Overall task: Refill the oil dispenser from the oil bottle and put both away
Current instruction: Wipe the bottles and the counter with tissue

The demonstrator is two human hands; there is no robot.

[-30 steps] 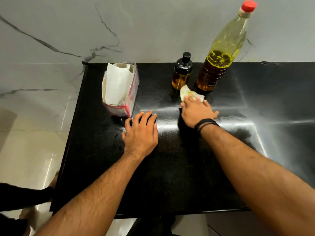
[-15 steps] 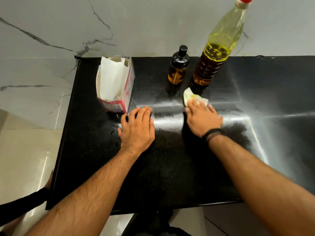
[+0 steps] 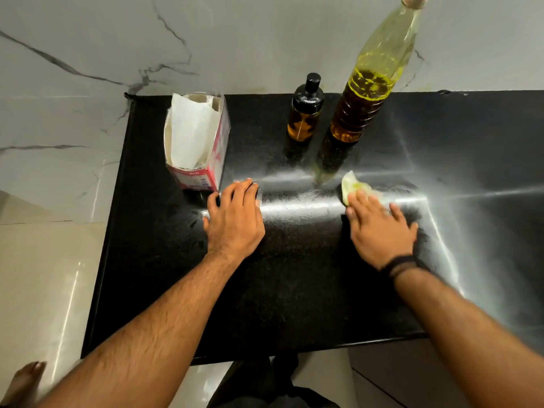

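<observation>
A small amber oil dispenser [image 3: 304, 113] with a black cap stands at the back of the black counter [image 3: 294, 290]. Right beside it stands the tall clear oil bottle [image 3: 369, 81] with a red cap, about half full of yellow oil. My right hand [image 3: 379, 228] presses flat on a crumpled oily tissue [image 3: 354, 187] in front of the bottle, fingers straight. My left hand [image 3: 234, 219] rests flat on the counter, fingers straight, just right of the tissue box.
A red and white tissue box [image 3: 197, 142] with white tissues sticking out stands at the back left. A marble wall [image 3: 235, 39] runs behind the counter. The counter's left edge drops to a tiled floor [image 3: 44, 275]. A bare foot [image 3: 23, 381] shows at the bottom left.
My right hand has slid the tissue to the right and toward me, away from the bottle's base. My left hand has stayed put on the counter.
</observation>
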